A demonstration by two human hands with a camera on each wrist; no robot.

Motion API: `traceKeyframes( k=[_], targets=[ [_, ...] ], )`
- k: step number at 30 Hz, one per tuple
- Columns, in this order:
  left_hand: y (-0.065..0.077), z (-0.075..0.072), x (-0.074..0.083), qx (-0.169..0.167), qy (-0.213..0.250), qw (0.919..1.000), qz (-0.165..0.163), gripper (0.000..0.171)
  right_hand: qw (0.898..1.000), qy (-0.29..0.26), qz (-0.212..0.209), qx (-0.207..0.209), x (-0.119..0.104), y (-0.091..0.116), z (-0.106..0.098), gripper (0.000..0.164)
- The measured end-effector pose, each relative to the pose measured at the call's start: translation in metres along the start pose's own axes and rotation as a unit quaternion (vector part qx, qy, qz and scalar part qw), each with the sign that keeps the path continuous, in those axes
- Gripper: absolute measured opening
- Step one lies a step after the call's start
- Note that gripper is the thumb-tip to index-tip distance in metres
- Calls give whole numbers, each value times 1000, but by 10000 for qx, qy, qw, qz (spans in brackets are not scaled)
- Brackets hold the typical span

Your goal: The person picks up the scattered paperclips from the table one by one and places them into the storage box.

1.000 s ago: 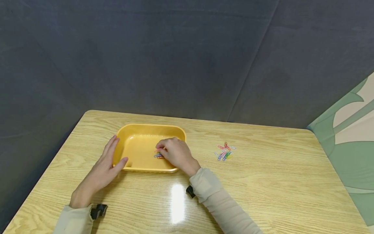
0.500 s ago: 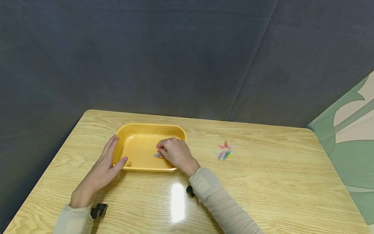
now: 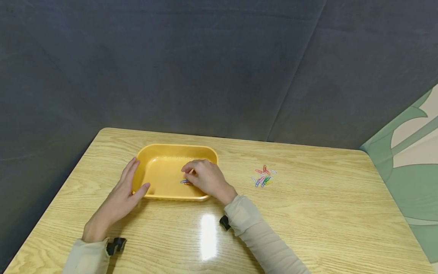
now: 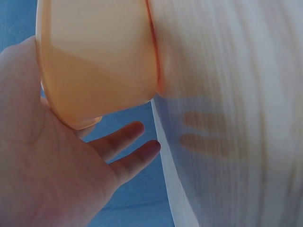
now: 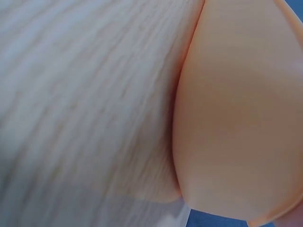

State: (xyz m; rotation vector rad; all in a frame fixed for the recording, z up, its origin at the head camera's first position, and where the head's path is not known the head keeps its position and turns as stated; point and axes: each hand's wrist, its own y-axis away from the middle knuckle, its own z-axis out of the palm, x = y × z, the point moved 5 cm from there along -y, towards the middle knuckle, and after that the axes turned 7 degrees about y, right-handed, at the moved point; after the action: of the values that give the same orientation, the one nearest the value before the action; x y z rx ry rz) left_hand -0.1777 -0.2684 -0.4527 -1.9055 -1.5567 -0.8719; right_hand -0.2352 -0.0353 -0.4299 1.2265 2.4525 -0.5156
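Observation:
In the head view a yellow plastic tray (image 3: 164, 172) stands on the table. My left hand (image 3: 118, 198) lies along its left side, fingers straight on the outer wall and thumb by the front rim. The left wrist view shows the palm of the left hand (image 4: 57, 156) at the tray wall (image 4: 94, 71). My right hand (image 3: 205, 177) reaches into the tray, fingers bent over several small paper clips (image 3: 184, 182) in blue and orange-red. Whether a clip is between its fingertips is hidden. The right wrist view shows only the tray's outer wall (image 5: 236, 109) and a sliver of skin.
A loose pile of several coloured paper clips (image 3: 263, 177) lies on the wooden table (image 3: 325, 201) right of the tray. A dark cloth screen (image 3: 205, 76) rises behind the table. A green and beige patterned surface (image 3: 410, 182) stands at the far right.
The orange clip seen at my right fingertips earlier is out of sight now. The right hand has shifted very slightly, with a small gap at thumb and forefinger. My left hand has stayed put.

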Motion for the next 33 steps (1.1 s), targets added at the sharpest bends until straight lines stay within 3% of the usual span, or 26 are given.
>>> traceKeyframes(
  k=[5, 12, 33],
  targets=[
    [0, 1, -1, -5, -1, 10000, -13, 81, 9992, -393, -8, -19, 2, 1, -1, 16],
    [0, 1, 0, -18, 2, 10000, 9, 81, 9935, -1089, -219, 266, 6, 3, -9, 16],
    [2, 0, 2, -46, 0, 10000, 19, 80, 9901, -1230, 66, 669, 16, 25, -32, 13]
  ],
)
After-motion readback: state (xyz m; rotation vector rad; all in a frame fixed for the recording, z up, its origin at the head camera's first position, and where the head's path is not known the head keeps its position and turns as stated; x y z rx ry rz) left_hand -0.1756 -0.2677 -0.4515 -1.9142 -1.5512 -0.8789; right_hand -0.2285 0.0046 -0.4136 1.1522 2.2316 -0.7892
